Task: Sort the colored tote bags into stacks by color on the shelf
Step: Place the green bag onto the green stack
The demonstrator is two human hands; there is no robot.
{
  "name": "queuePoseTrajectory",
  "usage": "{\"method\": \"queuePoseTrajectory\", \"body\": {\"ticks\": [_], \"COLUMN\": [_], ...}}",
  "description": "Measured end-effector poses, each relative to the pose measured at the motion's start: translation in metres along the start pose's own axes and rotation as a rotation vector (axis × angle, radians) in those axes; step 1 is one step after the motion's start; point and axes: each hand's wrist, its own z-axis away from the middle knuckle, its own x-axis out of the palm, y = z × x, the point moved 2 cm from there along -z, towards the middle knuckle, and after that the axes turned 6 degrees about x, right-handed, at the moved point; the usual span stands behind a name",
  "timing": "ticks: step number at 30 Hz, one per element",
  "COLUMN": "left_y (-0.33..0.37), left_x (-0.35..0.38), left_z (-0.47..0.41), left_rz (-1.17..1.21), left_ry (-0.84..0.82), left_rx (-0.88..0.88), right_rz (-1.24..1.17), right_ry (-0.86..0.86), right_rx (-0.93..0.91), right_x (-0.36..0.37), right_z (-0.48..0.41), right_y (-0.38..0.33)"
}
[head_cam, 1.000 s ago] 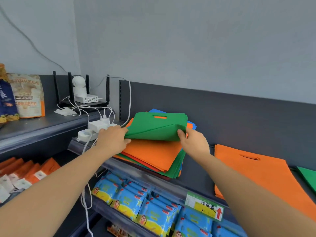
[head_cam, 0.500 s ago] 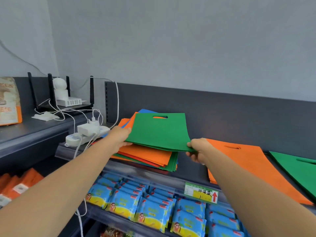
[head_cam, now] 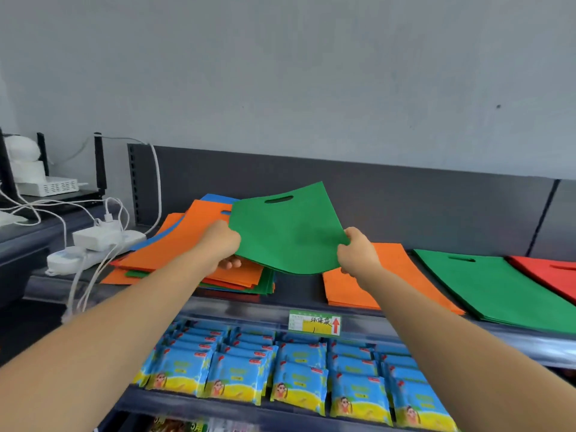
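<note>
red bag (head_cam: 550, 271) running off right edge | green bag (head_cam: 290, 232) covering mixed pile's (head_cam: 187, 244) right side | shelf label (head_cam: 311, 322) text blurring out

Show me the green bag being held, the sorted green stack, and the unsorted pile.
held green bag (head_cam: 290, 235): head view, middle of its face.
green stack (head_cam: 498, 291): head view, centre of the top bag.
mixed pile (head_cam: 174, 241): head view, the top orange bag.

You hold a plain green bag (head_cam: 290, 232). At its nine o'clock the mixed pile (head_cam: 187, 247) shows orange on top, with blue, green and red edges. At four o'clock lies a plain orange stack (head_cam: 399, 257), at three o'clock a green stack (head_cam: 505, 291), then a red stack (head_cam: 551, 272). At six o'clock the packets (head_cam: 299, 378) are blue and yellow.
</note>
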Motion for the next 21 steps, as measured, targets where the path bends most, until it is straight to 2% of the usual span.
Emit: {"method": "queuePoseTrajectory", "body": {"ticks": [9,21], "left_y": [0.054,0.127], "left_x": [0.107,0.285], "left_z": [0.013,0.05], "left_rz": [-0.355,-0.541], "left_ry": [-0.017,-0.023], "left_rx": [0.317,0.38], "right_rz": [0.043,0.163], "right_ry": [0.151,0.206], "right_rx": [0.068,0.109], "right_x": [-0.091,-0.239], "right_z": [-0.016,-0.048], "right_y": [0.079,0.198]}}
